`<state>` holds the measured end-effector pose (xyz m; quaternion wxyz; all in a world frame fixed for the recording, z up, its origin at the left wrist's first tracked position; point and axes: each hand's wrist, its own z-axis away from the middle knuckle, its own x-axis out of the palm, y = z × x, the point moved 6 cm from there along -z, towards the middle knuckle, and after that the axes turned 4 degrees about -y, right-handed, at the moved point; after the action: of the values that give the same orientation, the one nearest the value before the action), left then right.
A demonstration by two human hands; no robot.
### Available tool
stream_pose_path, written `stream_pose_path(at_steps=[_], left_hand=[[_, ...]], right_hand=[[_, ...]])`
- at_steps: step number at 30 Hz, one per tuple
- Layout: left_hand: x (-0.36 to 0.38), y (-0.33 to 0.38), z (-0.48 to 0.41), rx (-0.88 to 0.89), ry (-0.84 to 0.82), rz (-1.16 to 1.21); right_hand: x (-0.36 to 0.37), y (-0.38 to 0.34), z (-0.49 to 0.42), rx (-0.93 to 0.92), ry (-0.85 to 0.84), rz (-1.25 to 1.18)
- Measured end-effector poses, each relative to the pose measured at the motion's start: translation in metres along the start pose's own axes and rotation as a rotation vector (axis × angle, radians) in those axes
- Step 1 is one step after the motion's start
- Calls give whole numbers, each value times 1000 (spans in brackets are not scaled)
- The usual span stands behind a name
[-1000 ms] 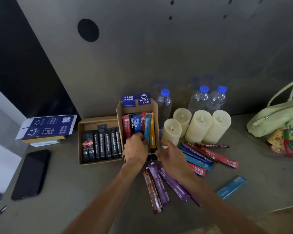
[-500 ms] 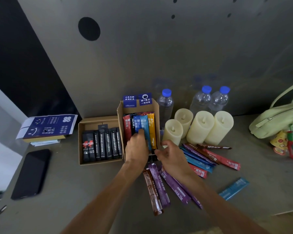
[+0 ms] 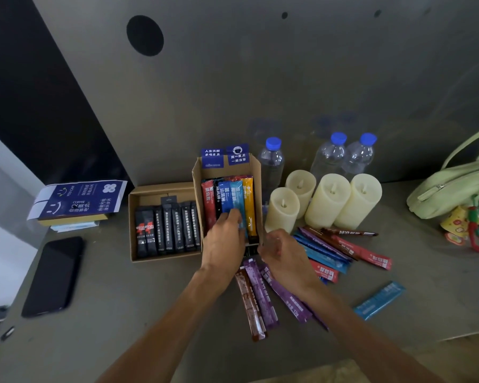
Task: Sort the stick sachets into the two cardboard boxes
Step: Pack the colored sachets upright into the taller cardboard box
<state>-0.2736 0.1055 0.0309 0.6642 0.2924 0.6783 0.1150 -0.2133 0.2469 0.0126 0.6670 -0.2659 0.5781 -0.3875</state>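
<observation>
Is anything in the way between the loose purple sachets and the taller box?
Only the person's own hands. The left hand touches the sachets inside the taller box, and the right hand sits at its front corner, over the purple sachets. The candles stand off to the side.

Folded blue carton: "YOU CAN" and "COFFEE", with white Chinese print.
Box flaps: white Chinese lines; the right one reads 周一美式 / 一周没事.
Blue sachet: 蓝山风味.
Purple sachet: "15g".
Black sachets: red logo, too blurred to read.

Head-worn camera looks forward and down, close above table.
</observation>
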Motion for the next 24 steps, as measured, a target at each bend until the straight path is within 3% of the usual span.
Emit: stream_pose_path(at_steps=[4, 10, 15, 24], left_hand=[[1, -7, 44, 100, -49, 86], [48, -35, 103, 225, -281, -29], [55, -41, 115, 361, -207, -204], [60, -49, 129, 334, -202, -225]], right_hand=[[9, 20, 23, 38, -27, 62], [45, 50, 73, 18, -142, 173], [51, 57, 87, 24, -98, 219], [71, 44, 102, 35, -117, 477]])
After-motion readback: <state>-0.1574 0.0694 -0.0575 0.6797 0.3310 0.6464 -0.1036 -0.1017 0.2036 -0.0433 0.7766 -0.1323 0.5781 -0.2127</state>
